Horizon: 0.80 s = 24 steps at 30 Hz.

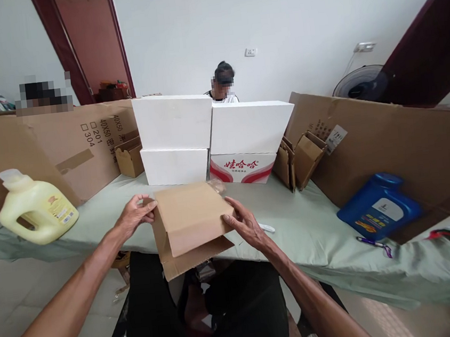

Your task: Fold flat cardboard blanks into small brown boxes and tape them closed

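Note:
A brown cardboard box (195, 214), partly folded with a flap hanging open toward me, is held between my two hands at the near edge of the table. My left hand (137, 216) pinches its left upper corner between thumb and fingers. On the right side, my right hand (243, 221) grips the box edge, thumb on the near face and fingers along the side. A small clear plastic piece (216, 186) lies just behind the box. To the right of my right hand rests a white tool (267, 228).
White boxes (172, 123) stand stacked behind, with a person (222, 83) beyond. A yellow jug (38, 209) is left, a blue bottle (380, 208) and purple-handled item (373, 245) right. Folded cardboard pieces (308, 157) lean near large cardboard panels (400, 155) on the green cloth (297, 241).

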{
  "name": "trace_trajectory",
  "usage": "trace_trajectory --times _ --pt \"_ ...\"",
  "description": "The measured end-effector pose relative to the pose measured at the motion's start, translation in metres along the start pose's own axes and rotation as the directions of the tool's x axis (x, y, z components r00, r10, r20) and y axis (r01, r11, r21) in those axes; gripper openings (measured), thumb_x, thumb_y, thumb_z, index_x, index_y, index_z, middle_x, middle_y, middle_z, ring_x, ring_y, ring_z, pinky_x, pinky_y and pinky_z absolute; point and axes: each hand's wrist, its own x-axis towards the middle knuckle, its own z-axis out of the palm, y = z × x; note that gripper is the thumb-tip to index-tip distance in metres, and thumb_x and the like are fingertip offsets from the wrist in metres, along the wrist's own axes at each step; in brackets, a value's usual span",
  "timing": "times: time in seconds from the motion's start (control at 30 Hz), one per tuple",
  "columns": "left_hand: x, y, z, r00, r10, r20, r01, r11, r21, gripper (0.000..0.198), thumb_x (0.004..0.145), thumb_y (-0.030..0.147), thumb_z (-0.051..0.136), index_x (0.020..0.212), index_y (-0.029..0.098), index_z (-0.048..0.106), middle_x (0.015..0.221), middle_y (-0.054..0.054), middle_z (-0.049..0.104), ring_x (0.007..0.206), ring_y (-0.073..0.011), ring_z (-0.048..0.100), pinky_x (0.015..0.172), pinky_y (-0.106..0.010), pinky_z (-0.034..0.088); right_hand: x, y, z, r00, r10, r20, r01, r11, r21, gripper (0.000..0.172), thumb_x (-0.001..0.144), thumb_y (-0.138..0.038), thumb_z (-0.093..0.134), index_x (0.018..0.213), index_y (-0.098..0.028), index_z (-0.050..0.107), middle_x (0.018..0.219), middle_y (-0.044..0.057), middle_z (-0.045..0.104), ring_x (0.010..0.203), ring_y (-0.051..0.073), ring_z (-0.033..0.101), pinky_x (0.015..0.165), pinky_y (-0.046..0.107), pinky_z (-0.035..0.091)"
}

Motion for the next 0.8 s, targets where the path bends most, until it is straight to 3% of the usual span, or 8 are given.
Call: trace_trajectory --times 0.1,0.2,0.33,0.43,0.53,0.63,0.73,0.8 --pt "-0.002 -0.030 0.014 0.997 -0.053 -0.049 0.055 0.998 0.025 0.089 0.076 0.060 0.092 0.142 0.016 0.052 0.118 -0.018 0.074 0.067 -0.0159 0.072 0.061 -0.032 0.064 0.014 0.017 0.021 0.999 0.029 -0.028 -0.028 0.999 0.017 0.071 0.097 -0.063 0.068 0.155 -0.023 0.064 0.135 0.012 0.073 0.086 0.020 0.064 0.083 0.037 0.059" --pt "-0.021 -0.054 0.011 0.996 0.005 0.084 -0.010 0.998 0.067 0.095 0.081 0.059 0.088 0.159 0.024 0.046 0.166 -0.025 0.050 0.113 -0.0289 0.078 0.082 -0.038 0.070 0.024 0.034 0.039 0.999 -0.007 -0.039 0.006 1.000 -0.006 0.060 0.099 -0.059 0.064 0.145 -0.022 0.071 0.127 0.011 0.074 0.075 0.016 0.058 0.077 0.035 0.057" --pt "-0.048 -0.072 -0.009 0.866 0.164 0.473 -0.334 0.893 0.301 0.110 0.079 0.047 0.092 0.172 0.036 0.035 0.188 -0.014 0.015 0.164 -0.0437 0.040 0.111 -0.050 0.063 0.033 0.044 0.046 1.000 -0.006 -0.027 0.004 0.996 -0.085 0.049 0.099 -0.056 0.064 0.130 -0.020 0.079 0.117 0.010 0.075 0.076 0.017 0.059 0.082 0.036 0.058" --pt "-0.061 -0.080 -0.008 0.823 0.249 0.511 -0.523 0.682 0.511 0.108 0.078 0.036 0.093 0.172 0.037 0.038 0.189 -0.012 0.009 0.169 -0.0458 0.030 0.122 -0.058 0.055 0.033 0.047 0.045 1.000 -0.006 -0.009 0.005 0.997 -0.083 0.051 0.099 -0.057 0.064 0.131 -0.021 0.079 0.123 0.012 0.076 0.084 0.020 0.064 0.089 0.038 0.059" --pt "-0.068 -0.083 0.008 0.743 0.400 0.537 -0.668 0.489 0.561 0.086 0.087 0.033 0.088 0.165 0.031 0.052 0.186 -0.014 0.024 0.166 -0.0433 0.037 0.129 -0.062 0.047 0.031 0.046 0.041 1.000 0.014 -0.013 -0.015 0.998 -0.067 0.059 0.098 -0.063 0.064 0.134 -0.020 0.079 0.127 0.014 0.076 0.089 0.021 0.066 0.094 0.041 0.060" --pt "-0.066 -0.076 0.023 0.667 0.564 0.486 -0.738 0.409 0.537 0.037 0.106 0.033 0.063 0.142 0.025 0.074 0.160 -0.014 0.064 0.153 -0.0362 0.054 0.130 -0.062 0.046 0.027 0.038 0.034 0.997 0.082 -0.003 -0.082 0.997 -0.008 0.064 0.096 -0.069 0.065 0.133 -0.018 0.080 0.128 0.015 0.076 0.095 0.024 0.068 0.093 0.043 0.061" --pt "-0.055 -0.060 0.028 0.658 0.625 0.420 -0.739 0.431 0.517 0.041 0.114 0.031 0.044 0.121 0.024 0.083 0.131 -0.012 0.080 0.138 -0.0307 0.066 0.128 -0.060 0.048 0.025 0.020 0.025 0.990 0.105 0.092 -0.113 0.990 0.088 0.066 0.100 -0.072 0.062 0.138 -0.020 0.078 0.134 0.014 0.073 0.108 0.027 0.070 0.090 0.042 0.063" --pt "-0.051 -0.050 0.026 0.680 0.559 0.474 -0.729 0.449 0.517 0.038 0.112 0.037 0.049 0.123 0.025 0.083 0.142 -0.013 0.076 0.145 -0.0334 0.063 0.128 -0.061 0.048 0.023 0.006 0.021 0.988 0.048 0.144 -0.063 0.993 0.101 0.065 0.101 -0.071 0.063 0.143 -0.024 0.074 0.145 0.014 0.068 0.119 0.028 0.069 0.095 0.043 0.063"
